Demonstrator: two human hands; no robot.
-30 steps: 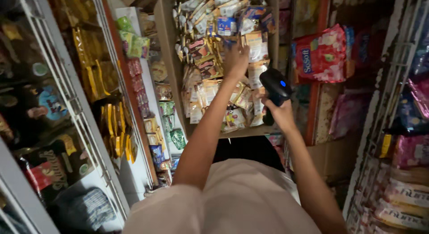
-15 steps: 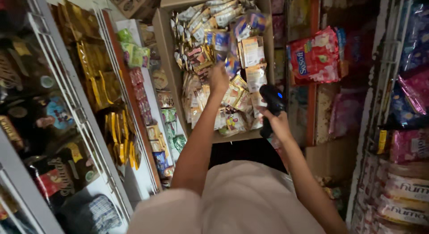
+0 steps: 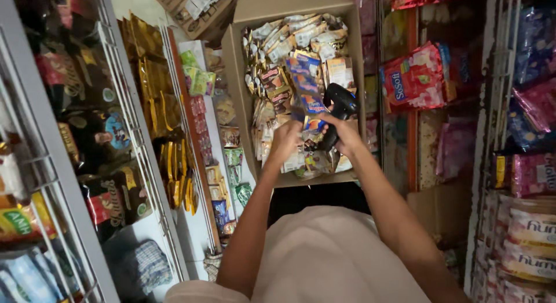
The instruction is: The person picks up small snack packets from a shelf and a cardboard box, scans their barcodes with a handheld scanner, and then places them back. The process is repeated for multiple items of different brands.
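1. Left hand [image 3: 285, 142] is clenched on a strip of small blue snack packets [image 3: 306, 100], lifting it over the open cardboard box [image 3: 243, 89].
2. Right hand [image 3: 346, 135] has its grip closed around a black handheld scanner [image 3: 337, 106], head of the scanner just beside the packet strip, near the box's right wall.
3. Strip hangs above the box's middle, lower end at the left hand's fingers; whether strip and scanner touch cannot be told.
4. Box is packed with mixed sachets and packets, gold, brown and white, heaped to the rim; it fills the space straight ahead of the person.
5. Near edge of the box sits just beyond both wrists; a dark gap lies under it.
6. Left side: wire rack [image 3: 133, 135] with gold packets [image 3: 152, 94] hanging, dark bagged goods [image 3: 110, 135] nearer the camera.
7. Between rack and box: a narrow shelf [image 3: 214, 164] lined with small green and red packets.
8. Right side: red packets [image 3: 414, 77] hanging just beside the box's right wall, pink and purple bags [image 3: 533, 106] further right, well apart from the hands.
9. Bottom right corner: stacked tubs [image 3: 530, 233].
10. Another cardboard box [image 3: 194, 10] stands past the far left corner of the open one.
11. Person's pale shirt [image 3: 324, 256] fills the bottom centre, hiding the floor.
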